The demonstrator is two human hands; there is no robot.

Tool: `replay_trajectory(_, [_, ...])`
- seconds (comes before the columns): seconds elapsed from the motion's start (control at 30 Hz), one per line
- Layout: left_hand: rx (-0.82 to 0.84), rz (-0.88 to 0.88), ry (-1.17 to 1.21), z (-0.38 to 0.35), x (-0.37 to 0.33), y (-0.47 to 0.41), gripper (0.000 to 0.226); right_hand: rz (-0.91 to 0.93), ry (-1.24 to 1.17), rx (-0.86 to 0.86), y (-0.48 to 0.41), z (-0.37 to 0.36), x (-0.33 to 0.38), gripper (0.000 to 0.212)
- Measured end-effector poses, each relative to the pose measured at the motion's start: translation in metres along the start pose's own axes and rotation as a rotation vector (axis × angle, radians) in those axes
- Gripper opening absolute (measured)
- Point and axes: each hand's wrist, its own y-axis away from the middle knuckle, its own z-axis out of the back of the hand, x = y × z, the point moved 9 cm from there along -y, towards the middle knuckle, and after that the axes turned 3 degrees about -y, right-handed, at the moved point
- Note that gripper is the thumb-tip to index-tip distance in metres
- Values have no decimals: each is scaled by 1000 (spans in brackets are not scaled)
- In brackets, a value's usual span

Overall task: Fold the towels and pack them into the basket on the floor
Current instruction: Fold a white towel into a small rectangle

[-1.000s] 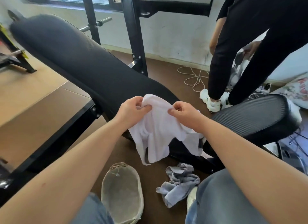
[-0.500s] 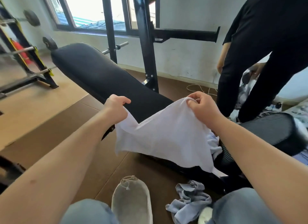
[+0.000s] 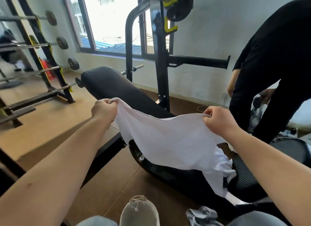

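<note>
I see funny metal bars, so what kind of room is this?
Probably a small gym: there's a padded weight bench, a rack of barbells, and a black stand holding a weight plate.

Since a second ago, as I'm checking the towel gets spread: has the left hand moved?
Yes. The left hand has gone left, from over the black bench pad to its left edge, pulling the white towel wide.

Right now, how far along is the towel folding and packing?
Done: nothing; no towel shows in the grey oval felt basket on the floor. In hand: the white towel is spread unfolded, left hand and right hand each pinching a top corner, its lower end draped on the black padded bench. Left: fold and pack it, then the crumpled grey towel on the floor.
</note>
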Motion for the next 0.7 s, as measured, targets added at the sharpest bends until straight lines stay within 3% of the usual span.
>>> replay_trajectory(0.1, [-82, 124, 212, 14, 9, -13, 26, 18, 83, -44, -3, 6, 6, 14])
replay_trajectory(0.3, [-231, 124, 551, 21, -5, -49, 12, -16, 80, -57, -16, -2, -10, 14])
replay_trajectory(0.4, [-282, -25, 494, 6, -25, -78, 20, -55, 41, -29, -32, -24, -26, 16])
replay_trajectory(0.5, [-302, -211, 232, -22, -53, -92, 30, -98, 28, -15, -54, -52, -47, 21])
replay_trajectory(0.7, [-175, -301, 14, -116, -51, -129, 27, -169, 65, 12, -97, -111, -87, 25])
